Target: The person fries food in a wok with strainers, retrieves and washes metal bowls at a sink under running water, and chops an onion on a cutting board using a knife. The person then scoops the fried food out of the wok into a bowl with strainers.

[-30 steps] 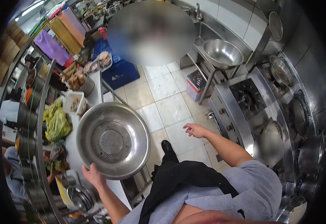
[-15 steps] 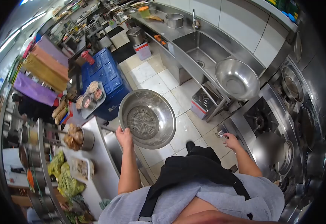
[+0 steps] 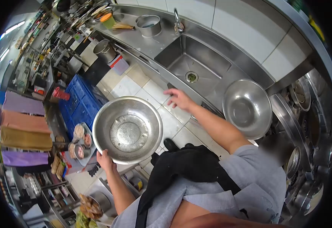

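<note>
Only left hand [image 3: 106,161] grips round silver perforated-metal colander [image 3: 128,129] by its rim, above pale tiled floor [image 3: 170,122]; empty, open right hand [image 3: 179,100] has swung nearer rectangular grey steel sink [image 3: 209,60], so hold stays one-sided.

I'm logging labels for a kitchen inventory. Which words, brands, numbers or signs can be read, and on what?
None can be read.
Colander in the left hand: no lettering shows.
Blue bin: nothing legible.
Red-and-white box: any print is too small.
Yellow item, upper right: too blurred.
</note>
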Demonstrator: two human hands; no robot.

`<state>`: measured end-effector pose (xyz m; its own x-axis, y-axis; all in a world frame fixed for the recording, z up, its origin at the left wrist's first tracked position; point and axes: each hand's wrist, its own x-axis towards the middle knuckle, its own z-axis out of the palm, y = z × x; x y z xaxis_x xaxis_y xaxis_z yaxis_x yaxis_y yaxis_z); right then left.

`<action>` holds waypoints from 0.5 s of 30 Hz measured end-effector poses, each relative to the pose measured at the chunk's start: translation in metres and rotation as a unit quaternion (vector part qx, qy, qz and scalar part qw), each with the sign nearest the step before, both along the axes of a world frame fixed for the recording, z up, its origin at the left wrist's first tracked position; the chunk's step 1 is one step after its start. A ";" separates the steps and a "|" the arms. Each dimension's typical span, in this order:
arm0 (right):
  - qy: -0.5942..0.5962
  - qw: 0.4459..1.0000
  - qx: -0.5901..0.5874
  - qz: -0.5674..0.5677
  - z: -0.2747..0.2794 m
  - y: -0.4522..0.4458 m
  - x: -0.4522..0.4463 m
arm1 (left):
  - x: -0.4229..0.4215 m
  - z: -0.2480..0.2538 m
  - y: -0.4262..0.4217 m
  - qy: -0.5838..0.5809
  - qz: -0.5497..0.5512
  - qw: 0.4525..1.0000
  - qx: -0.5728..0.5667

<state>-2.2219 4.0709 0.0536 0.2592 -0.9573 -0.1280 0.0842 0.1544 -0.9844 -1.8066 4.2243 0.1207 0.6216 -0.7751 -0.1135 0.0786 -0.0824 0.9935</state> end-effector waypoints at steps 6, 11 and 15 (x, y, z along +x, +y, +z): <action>-0.204 0.958 -0.049 -0.193 0.033 -0.125 -0.035 | 0.008 -0.054 -0.185 0.063 -0.136 0.987 0.063; -0.255 0.911 -0.063 -0.318 0.034 -0.222 -0.102 | -0.054 -0.054 -0.319 0.113 -0.250 0.958 0.078; -0.101 0.922 0.012 -0.372 0.003 -0.332 -0.132 | -0.093 -0.039 -0.379 0.127 -0.311 0.938 0.084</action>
<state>-2.3541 3.7388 0.0566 -0.4485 -0.8769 -0.1729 0.3568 0.0017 -0.9342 -1.8994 3.8451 0.0814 -0.0085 -0.9368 -0.3498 0.1951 -0.3446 0.9182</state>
